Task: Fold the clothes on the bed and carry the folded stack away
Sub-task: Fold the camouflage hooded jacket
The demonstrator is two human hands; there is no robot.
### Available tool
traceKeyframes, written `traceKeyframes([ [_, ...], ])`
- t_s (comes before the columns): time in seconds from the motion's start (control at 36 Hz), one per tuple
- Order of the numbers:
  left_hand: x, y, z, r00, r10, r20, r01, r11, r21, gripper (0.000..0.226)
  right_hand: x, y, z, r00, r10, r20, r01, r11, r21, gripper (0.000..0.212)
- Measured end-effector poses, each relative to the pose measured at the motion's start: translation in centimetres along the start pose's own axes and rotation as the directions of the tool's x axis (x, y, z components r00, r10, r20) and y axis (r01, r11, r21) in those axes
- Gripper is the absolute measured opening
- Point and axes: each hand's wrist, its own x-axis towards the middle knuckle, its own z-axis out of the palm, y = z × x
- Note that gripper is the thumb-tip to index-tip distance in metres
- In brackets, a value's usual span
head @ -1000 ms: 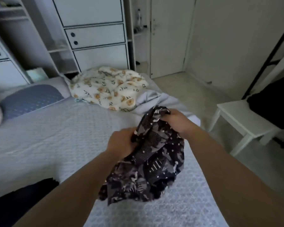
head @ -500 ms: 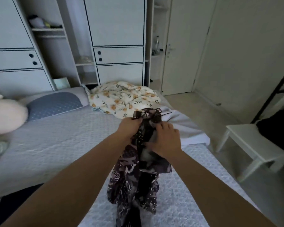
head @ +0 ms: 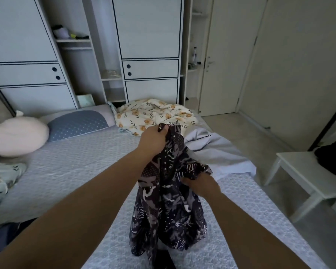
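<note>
left hand (head: pixel 153 139) lifted with the patterned garment's (head: pixel 169 206) top edge, right hand (head: pixel 201 184) slid lower down it, garment now hanging longer

Bare bed (head: pixel 70 167) opens to my left; floral blanket (head: pixel 153 115) ahead and grey sheet (head: pixel 217 150) rightward block me.
</note>
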Motion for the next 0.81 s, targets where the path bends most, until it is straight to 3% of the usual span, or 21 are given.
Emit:
traceKeyframes([
  [0.06, -0.1, 0.1, -1.1, 1.0, 0.02, -0.008, -0.02, 1.0, 0.015, 0.035, -0.1, -0.3, 1.0, 0.99, 0.095, 0.103, -0.1, 0.994, 0.051, 0.063],
  [0.11, 0.0, 0.0, -2.4, 0.999, 0.034, 0.01, -0.033, 0.999, -0.014, 0.039, -0.2, -0.9, 1.7, 0.974, 0.118, 0.195, -0.177, 0.931, 0.32, 0.06],
  [0.17, 0.2, -0.3, -3.7, 0.999, 0.042, 0.032, -0.041, 0.998, -0.039, 0.041, -0.4, -1.8, 2.0, 0.964, 0.031, 0.263, -0.187, 0.784, 0.592, 0.045],
  [0.25, 0.5, -1.2, -5.8, 0.996, 0.071, -0.057, -0.067, 0.995, 0.071, 0.038, -0.4, -3.1, 0.9, 0.978, -0.063, 0.2, -0.102, 0.691, 0.716, 0.043],
  [0.33, 1.4, -3.1, -8.4, 0.979, 0.08, -0.185, -0.019, 0.951, 0.308, 0.051, -0.6, -4.1, -2.2, 0.993, -0.108, 0.048, 0.062, 0.821, 0.567, 0.043],
  [0.39, 1.8, -4.5, -10.1, 0.969, 0.085, -0.23, 0.032, 0.886, 0.463, 0.053, -0.7, -5.0, -5.3, 0.975, -0.22, -0.015, 0.207, 0.888, 0.41, 0.044],
  [0.47, 1.9, -5.9, -11.9, 0.949, 0.149, -0.277, 0.037, 0.821, 0.569, 0.046, -0.9, -7.1, -10.3, 0.942, -0.325, -0.079, 0.334, 0.895, 0.295, 0.043],
  [0.53, 1.9, -6.2, -12.8, 0.946, 0.177, -0.273, 0.004, 0.832, 0.554, 0.051, -1.2, -8.8, -12.7, 0.907, -0.35, -0.233, 0.409, 0.863, 0.296, 0.034],
  [0.58, 1.6, -6.3, -14.0, 0.971, 0.173, -0.165, -0.067, 0.86, 0.506, 0.053, -1.3, -9.7, -14.2, 0.869, -0.367, -0.331, 0.454, 0.859, 0.238, 0.03],
  [0.64, 1.0, -6.3, -15.2, 0.992, 0.124, 0.037, -0.127, 0.877, 0.464, 0.044, -1.8, -9.9, -15.2, 0.864, -0.396, -0.311, 0.444, 0.891, 0.098, 0.033],
  [0.72, 0.0, -6.7, -17.0, 0.952, -0.011, 0.305, -0.123, 0.901, 0.416, 0.034, -3.0, -10.2, -16.8, 0.852, -0.447, -0.273, 0.466, 0.885, 0.007, 0.031],
  [0.81, -0.6, -6.2, -19.0, 0.917, -0.067, 0.393, -0.112, 0.902, 0.416, 0.027, -4.8, -11.6, -18.6, 0.797, -0.538, -0.277, 0.543, 0.837, -0.062, 0.021],
])
